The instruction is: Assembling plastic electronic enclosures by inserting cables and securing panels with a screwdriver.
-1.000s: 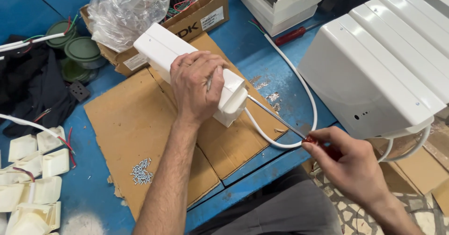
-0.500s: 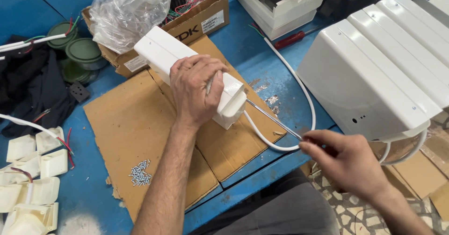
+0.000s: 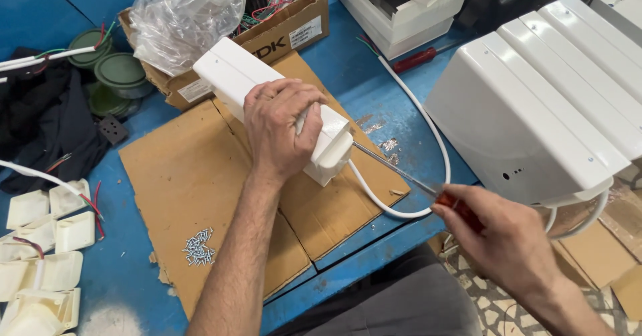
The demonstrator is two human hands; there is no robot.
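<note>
Left hand (image 3: 281, 132) clamps white plastic housing (image 3: 267, 102) on cardboard (image 3: 200, 195) atop the counter (image 3: 401, 102). Right hand (image 3: 505, 242) grips screwdriver (image 3: 414, 181), tip at housing's end. Housing looks light, rigid, smooth; best held mid-body.

The left hand (image 3: 281, 130) grips a white casing (image 3: 267, 102) while the right hand (image 3: 505, 242) holds a screwdriver (image 3: 401, 172) at its end.

Blue workbench (image 3: 374, 95), brown cardboard sheet (image 3: 187, 182) laid on it, patterned tiled floor (image 3: 495, 302) below, even light
</note>
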